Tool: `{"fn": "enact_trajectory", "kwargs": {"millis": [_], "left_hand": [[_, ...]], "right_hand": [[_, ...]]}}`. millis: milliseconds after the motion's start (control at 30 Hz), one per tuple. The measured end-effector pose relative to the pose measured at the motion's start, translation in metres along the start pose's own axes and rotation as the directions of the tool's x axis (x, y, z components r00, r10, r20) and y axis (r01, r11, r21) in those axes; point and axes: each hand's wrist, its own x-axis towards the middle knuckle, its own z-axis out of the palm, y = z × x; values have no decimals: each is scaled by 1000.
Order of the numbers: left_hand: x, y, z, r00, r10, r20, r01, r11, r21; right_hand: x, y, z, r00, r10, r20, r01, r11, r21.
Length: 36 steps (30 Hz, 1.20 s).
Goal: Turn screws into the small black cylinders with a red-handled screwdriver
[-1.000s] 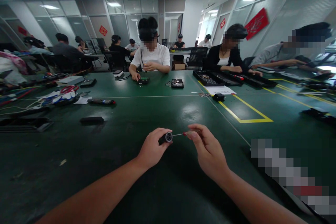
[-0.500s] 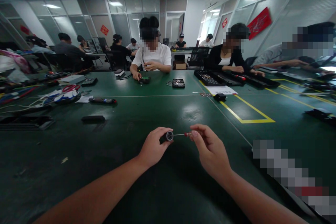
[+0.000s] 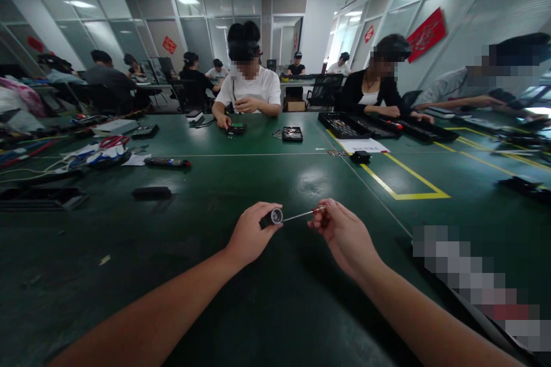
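Between the thumb and fingers of my left hand (image 3: 253, 232) is a short black cylinder (image 3: 276, 216), its round open end turned toward me with a pale ring inside. My right hand (image 3: 346, 235) is closed around the red-and-clear handle of a screwdriver (image 3: 299, 215). The thin metal shaft slants down to the left, and its tip is at the lower right rim of the cylinder. Whether the tip touches the rim or sits just inside, I cannot tell. Both hands are above the green tabletop (image 3: 241, 309).
Left of my hands lie a black bar-shaped piece (image 3: 151, 192), a dark pen-like tool (image 3: 167, 162) and a tangle of cables (image 3: 92, 155). Farther right are a small black block (image 3: 360, 157) and yellow tape (image 3: 424, 196). A person in white (image 3: 267, 89) sits opposite.
The screwdriver has tilted: its handle rose and its tip dropped to the cylinder's lower rim. My right fingers have shifted their hold on the handle. The cylinder stays in my left hand.
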Motion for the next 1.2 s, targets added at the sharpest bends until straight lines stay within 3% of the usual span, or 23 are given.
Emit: {"fn": "enact_trajectory", "kwargs": {"millis": [133, 333, 800, 900, 1033, 1200], "left_hand": [[-1, -1, 0, 1000, -11, 8, 11, 1000, 14], [-3, 4, -1, 999, -13, 32, 12, 999, 34], [-2, 3, 0, 999, -11, 35, 9, 999, 43], [-2, 2, 0, 999, -7, 38, 5, 999, 49], [-2, 0, 1, 999, 2, 33, -4, 998, 55], [-2, -1, 2, 999, -2, 42, -1, 999, 52]], "right_hand": [[-6, 3, -3, 965, -260, 38, 261, 926, -272], [-14, 1, -2, 930, -345, 129, 360, 774, -522], [-19, -3, 0, 896, -392, 208, 430, 656, -620], [-20, -5, -1, 901, -354, 249, 431, 677, -596], [-23, -5, 1, 907, -285, 309, 409, 770, -490], [-25, -4, 1, 919, -307, 246, 392, 762, -515]]}}
